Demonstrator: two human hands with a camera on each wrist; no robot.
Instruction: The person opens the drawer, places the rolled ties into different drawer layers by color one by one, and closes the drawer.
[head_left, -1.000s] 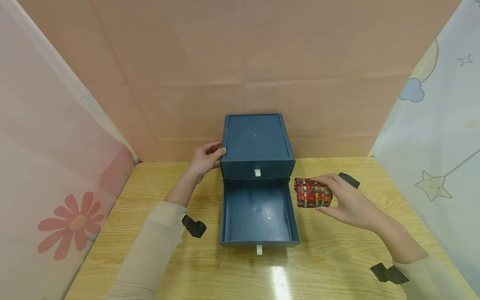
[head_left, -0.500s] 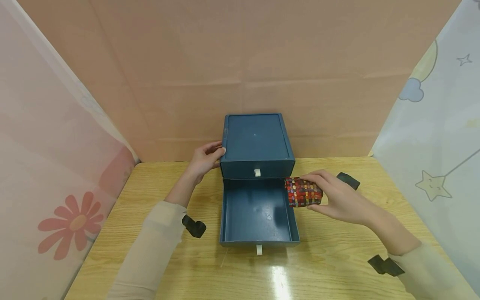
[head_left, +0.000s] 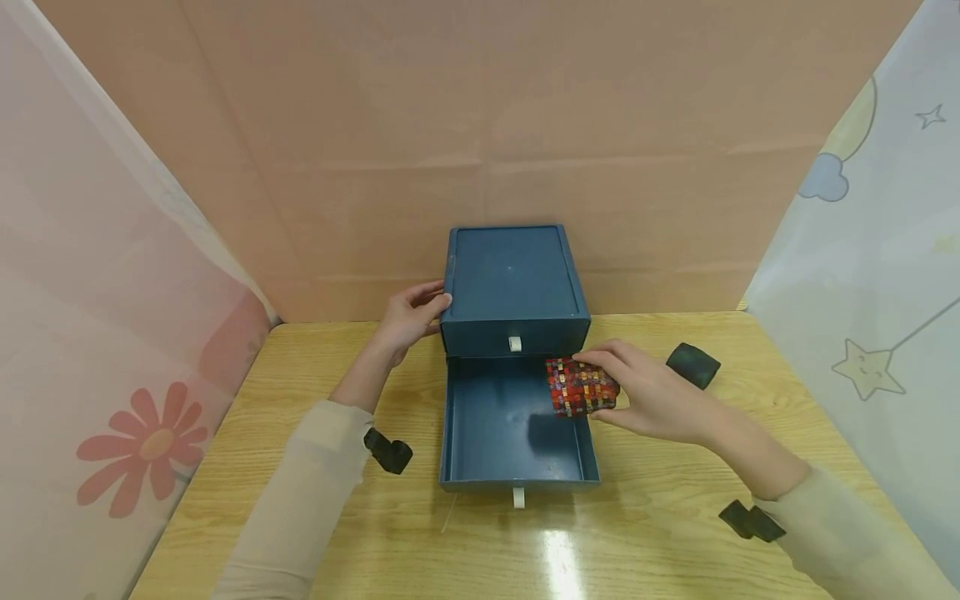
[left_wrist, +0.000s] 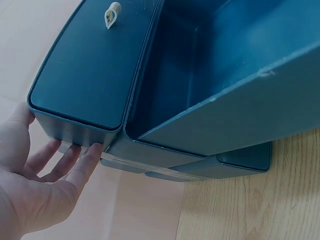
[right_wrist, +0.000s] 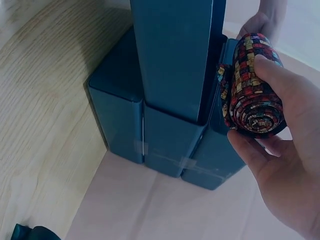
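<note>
A rolled multicoloured cloth (head_left: 579, 387) is gripped by the curled fingers of the right hand (head_left: 651, 398), over the open drawer's (head_left: 517, 467) right rear corner. The drawer unit (head_left: 513, 283) is touched by the straight fingers of the left hand (head_left: 408, 318).

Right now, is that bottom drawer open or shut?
Open. The bottom drawer is pulled well out of the blue box, its bare inside showing; the top drawer is shut.
</note>
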